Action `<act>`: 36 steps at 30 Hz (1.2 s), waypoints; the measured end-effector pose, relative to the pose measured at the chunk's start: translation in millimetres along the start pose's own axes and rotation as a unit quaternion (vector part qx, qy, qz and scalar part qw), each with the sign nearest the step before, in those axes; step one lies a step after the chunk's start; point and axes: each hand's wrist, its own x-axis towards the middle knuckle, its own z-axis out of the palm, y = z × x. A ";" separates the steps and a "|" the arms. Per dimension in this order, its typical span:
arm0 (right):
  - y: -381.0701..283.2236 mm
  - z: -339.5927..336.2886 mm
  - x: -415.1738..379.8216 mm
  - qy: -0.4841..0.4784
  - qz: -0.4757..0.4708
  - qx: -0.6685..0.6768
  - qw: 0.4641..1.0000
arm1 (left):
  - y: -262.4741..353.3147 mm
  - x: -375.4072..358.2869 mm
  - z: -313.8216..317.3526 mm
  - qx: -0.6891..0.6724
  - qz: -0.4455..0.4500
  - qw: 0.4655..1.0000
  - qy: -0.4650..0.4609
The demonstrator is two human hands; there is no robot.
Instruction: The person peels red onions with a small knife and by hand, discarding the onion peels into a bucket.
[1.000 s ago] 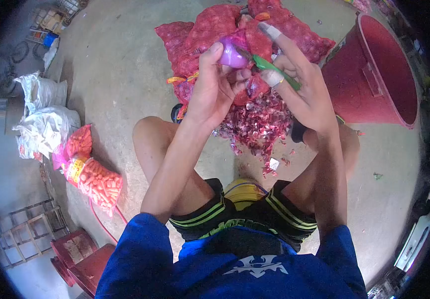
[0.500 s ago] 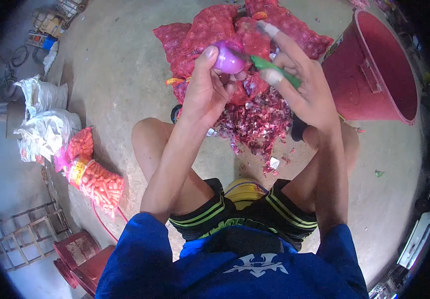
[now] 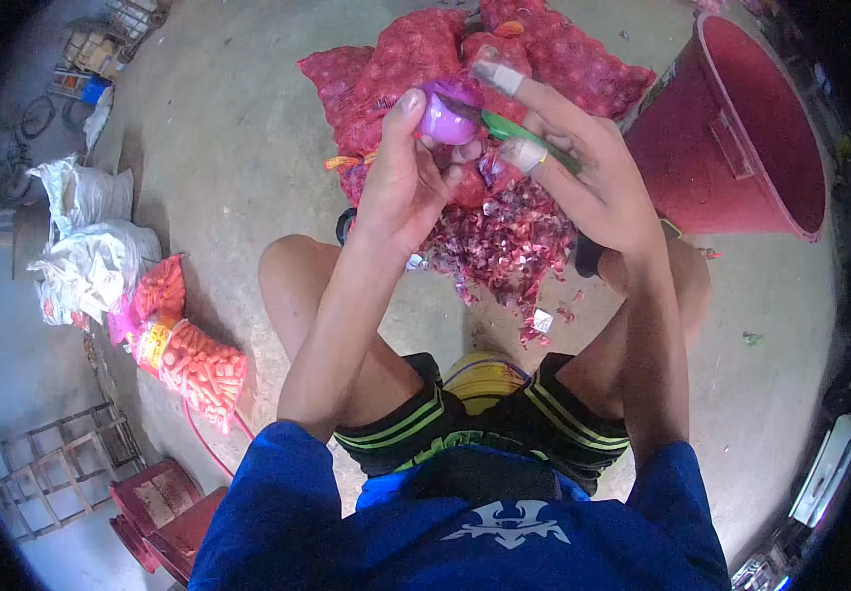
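Between the fingers and thumb of my left hand [image 3: 408, 177] is a shiny purple onion [image 3: 448, 120]. My right hand [image 3: 588, 163] is closed around the green handle of a knife [image 3: 519, 133], with white wrappings on its index finger and thumb. The knife's dark blade lies against the onion's right side. Below both hands, a heap of onion skins [image 3: 514, 251] covers the floor between my feet. Red mesh sacks full of onions [image 3: 406, 64] lie just beyond the hands.
A large red tub [image 3: 681, 163] leans at the right, its mouth facing right. White sacks [image 3: 100, 256] and a bag of carrots [image 3: 199, 360] stand at the left. A red stool [image 3: 164, 512] is at the lower left. Beneath me is a yellow seat [image 3: 484, 379].
The knife blade has moved left and now rests across the onion. My right index finger has shifted left and slightly down, while my left hand stays nearly in place.
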 end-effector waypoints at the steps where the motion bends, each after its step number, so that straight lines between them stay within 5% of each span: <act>1: 5.4 1.1 1.1 0.000 0.000 0.000 1.000 | 0.1 -0.5 1.5 0.000 0.000 1.000 0.000; 3: 17.7 4.6 6.2 0.034 -0.117 -0.063 0.991 | 0.4 -1.3 5.3 0.004 0.002 1.000 0.008; 13: 33.5 -3.8 4.5 0.215 -0.108 0.001 0.971 | 3.0 -4.1 -1.5 -0.014 0.024 0.998 -0.048; 17: 60.3 -18.6 -7.7 0.308 -0.016 0.001 0.951 | 11.9 -10.5 7.8 0.019 0.091 0.993 -0.079; 21: 38.1 -17.8 -1.6 0.224 0.038 0.021 0.974 | 16.3 -9.7 10.2 0.132 0.211 0.967 -0.057; 36: 7.3 10.7 -3.5 0.069 0.005 -0.052 0.996 | 21.8 -8.4 6.1 0.221 0.328 0.918 0.028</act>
